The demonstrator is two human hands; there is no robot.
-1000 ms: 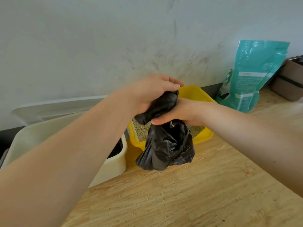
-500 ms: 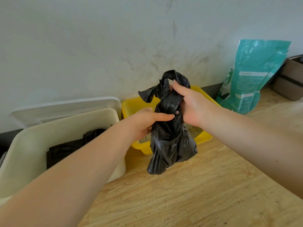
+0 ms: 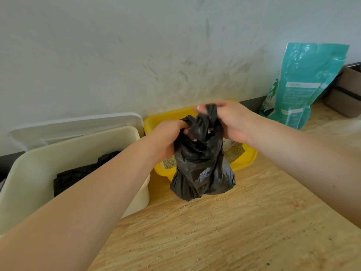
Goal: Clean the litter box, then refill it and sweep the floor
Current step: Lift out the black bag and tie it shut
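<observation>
black plastic bag hangs with its long axis vertical, body at 6 o'clock below both grips, above the floor before the yellow litter box. left hand and right hand each pinch its twisted neck.

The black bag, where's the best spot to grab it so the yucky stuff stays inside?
Grab the black bag by its twisted neck at the top, coming from above. That part is bunched narrow enough for fingers to wrap around, and the full, heavy bottom hangs below it. The left hand and right hand both grip it there now, over the yellow litter box.
</observation>
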